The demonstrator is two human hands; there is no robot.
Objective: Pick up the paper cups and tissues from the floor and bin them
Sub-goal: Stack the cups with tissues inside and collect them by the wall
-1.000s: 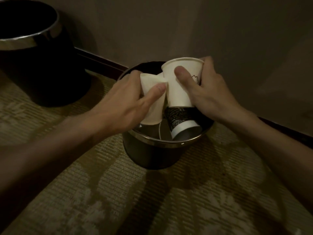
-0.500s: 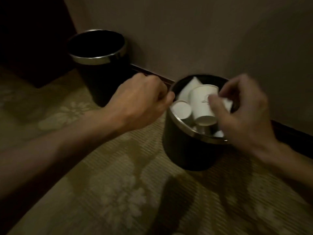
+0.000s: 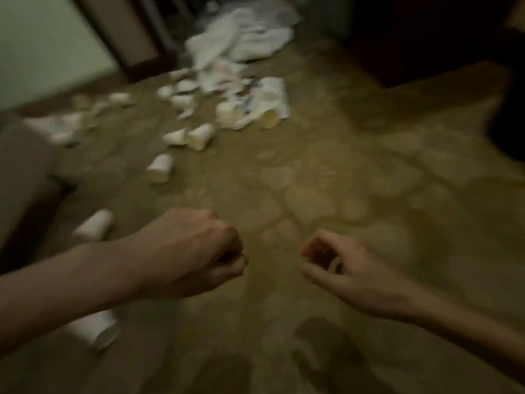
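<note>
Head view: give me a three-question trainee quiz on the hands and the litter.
1. True or false: each hand holds a cup.
2. Most paper cups lie in the picture's: A) left half, B) right half, C) gap between the hands.
3. Fill in: the white tissue pile lies at the picture's ___.
Key: 1 false, left hand and right hand hold nothing; 2 A; 3 top.

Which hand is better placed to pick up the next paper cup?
Left, probably. The left hand is empty, the nearest cup lies just left of its wrist, and a second cup lies under its forearm. The right hand is empty too, but only bare carpet lies near it.
</note>
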